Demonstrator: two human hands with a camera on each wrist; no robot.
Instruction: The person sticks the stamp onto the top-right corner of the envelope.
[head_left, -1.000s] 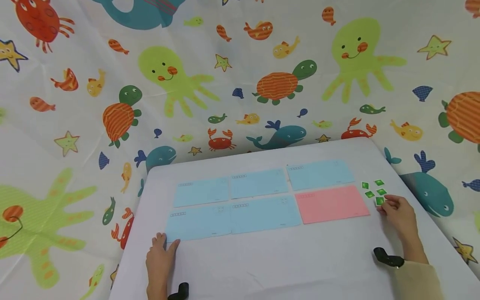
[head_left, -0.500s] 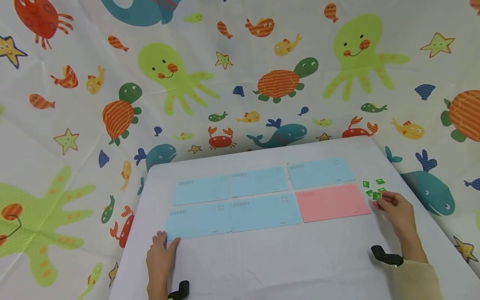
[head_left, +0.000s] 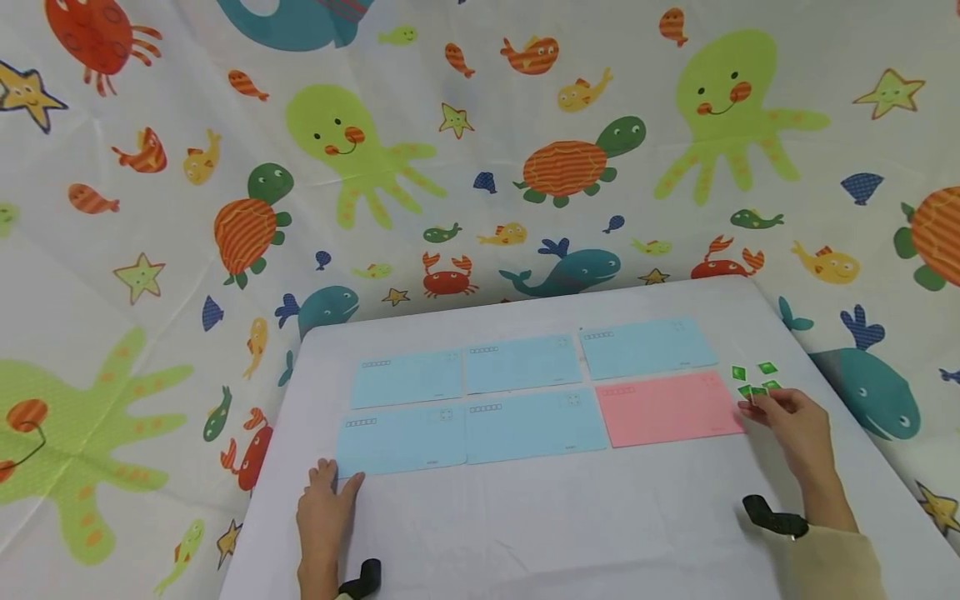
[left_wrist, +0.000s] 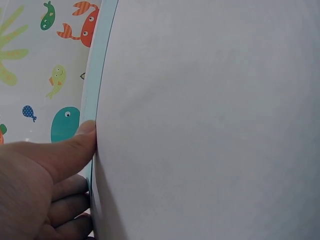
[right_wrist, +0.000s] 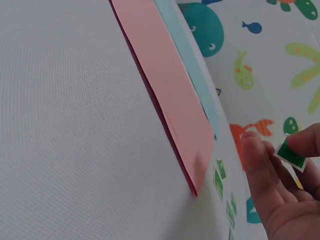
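Note:
My right hand [head_left: 798,425] pinches a small green stamp [right_wrist: 286,153] with a white border between thumb and fingers. In the right wrist view the stamp is held up, apart from the table. Several more green stamps [head_left: 738,373] lie on the table just beyond that hand. To their left is a pink envelope [head_left: 667,408]. Far to the left, my left hand [head_left: 324,512] rests at the near left corner of a light blue envelope [head_left: 401,442]. Its thumb [left_wrist: 75,150] touches the envelope's edge in the left wrist view.
Further light blue envelopes [head_left: 405,379] lie flat beside and behind, forming two rows with the pink one. A white cloth covers the table [head_left: 540,525]. Behind it hangs a curtain [head_left: 465,92] printed with sea animals. Black mounts [head_left: 776,518] sit at both wrists.
My right hand has lifted the pinched stamp and drawn it slightly left, across the other stamps in the head view. The head view has shifted a little. My left hand stays in place.

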